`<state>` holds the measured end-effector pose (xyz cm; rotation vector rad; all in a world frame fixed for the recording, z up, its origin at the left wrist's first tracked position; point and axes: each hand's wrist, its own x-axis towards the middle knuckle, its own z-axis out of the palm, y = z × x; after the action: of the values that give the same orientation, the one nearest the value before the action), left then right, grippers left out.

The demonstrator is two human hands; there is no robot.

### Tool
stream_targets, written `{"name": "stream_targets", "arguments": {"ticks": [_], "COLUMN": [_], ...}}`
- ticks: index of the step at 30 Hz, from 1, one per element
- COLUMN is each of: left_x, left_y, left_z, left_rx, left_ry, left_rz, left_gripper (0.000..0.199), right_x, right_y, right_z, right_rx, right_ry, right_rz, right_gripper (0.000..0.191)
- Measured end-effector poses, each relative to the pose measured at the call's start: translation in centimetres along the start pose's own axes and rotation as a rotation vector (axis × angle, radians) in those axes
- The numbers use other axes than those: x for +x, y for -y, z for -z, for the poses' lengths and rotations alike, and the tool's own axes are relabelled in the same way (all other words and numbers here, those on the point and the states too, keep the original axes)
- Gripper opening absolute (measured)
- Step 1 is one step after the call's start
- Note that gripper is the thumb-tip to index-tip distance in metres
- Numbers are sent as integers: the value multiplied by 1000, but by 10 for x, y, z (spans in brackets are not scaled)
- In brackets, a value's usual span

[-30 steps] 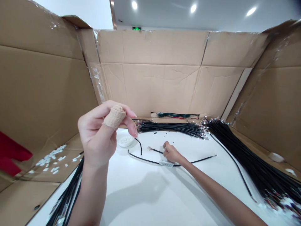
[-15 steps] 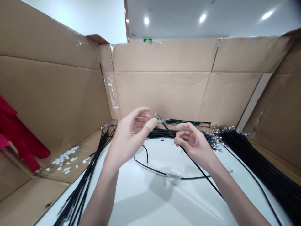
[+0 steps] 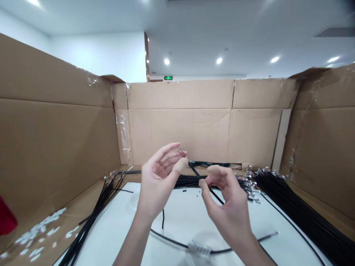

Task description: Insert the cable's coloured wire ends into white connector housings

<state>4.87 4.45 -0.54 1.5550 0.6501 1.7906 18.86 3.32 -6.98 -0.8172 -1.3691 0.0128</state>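
A thin black cable (image 3: pixel 194 170) slants between my two hands, its stripped end fanning into several fine coloured wires (image 3: pixel 181 152). My left hand (image 3: pixel 159 177) pinches it just below those wires, with the thumb in front and the upper fingers loosely curved. Farther down the cable, my right hand (image 3: pixel 229 197) grips it between thumb and fingers. Both thumbs wear a beige covering at the tip. Beneath the hands, another black cable (image 3: pixel 173 242) with a clear printed tag (image 3: pixel 199 248) lies on the white table (image 3: pixel 119 221).
Cardboard walls (image 3: pixel 177 129) enclose the table on the left, back and right. A thick bundle of black cables (image 3: pixel 299 207) lies at right, a smaller bundle (image 3: pixel 94 218) at left. Small white pieces (image 3: pixel 41 229) are scattered on the cardboard at left. More cables (image 3: pixel 185 181) lie along the back.
My left hand has closed on the cable end near the coloured wires, where before it was just beside it. My right hand still grips the cable. The camera view has tilted upward.
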Motion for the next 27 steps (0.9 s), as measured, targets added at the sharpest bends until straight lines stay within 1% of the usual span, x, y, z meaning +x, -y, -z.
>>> {"name": "stream_targets", "arguments": {"ticks": [3, 5, 7, 9, 11, 12, 14, 16, 18, 20, 22, 24, 25, 27], "left_x": [-2, -5, -9, -12, -15, -17, -19, -21, -21, -20, -20, -21, -23, -26], "left_y": [10, 16, 21, 23, 22, 21, 17, 13, 10, 11, 13, 14, 15, 14], "left_z": [-4, -8, -12, -16, -19, -21, -23, -24, -25, -25, -27, -31, -33, -37], "left_rx": [3, 39, 84, 115, 112, 95, 38, -39, -123, -199, -243, -253, -252, -257], "left_ry": [40, 44, 9, -46, -85, -92, -89, -39, 38, 116, 165, 188, 197, 207], "left_rz": [-31, -89, -149, -197, -215, -208, -146, -43, 58, 134, 188, 205, 201, 180], "left_gripper": [41, 43, 35, 25, 23, 25, 30, 31, 31, 28, 20, 11, 8, 10], "right_x": [-4, -9, -14, -19, -20, -20, -15, -7, 2, 11, 16, 19, 19, 20], "right_y": [-2, -2, -1, 1, 5, 7, 12, 17, 20, 21, 20, 19, 18, 18], "right_z": [-6, -10, -14, -15, -13, -11, -3, 6, 16, 23, 27, 29, 30, 32], "right_rx": [-104, -163, -215, -260, -243, -200, -58, 101, 251, 398, 520, 619, 670, 770], "right_ry": [-60, -94, -112, -112, -58, -11, 105, 183, 212, 200, 146, 94, 91, 111], "right_rz": [151, 237, 287, 304, 297, 268, 135, -50, -209, -306, -360, -388, -405, -444], "right_gripper": [26, 32, 39, 42, 41, 40, 37, 25, 11, 15, 17, 22, 25, 28]}}
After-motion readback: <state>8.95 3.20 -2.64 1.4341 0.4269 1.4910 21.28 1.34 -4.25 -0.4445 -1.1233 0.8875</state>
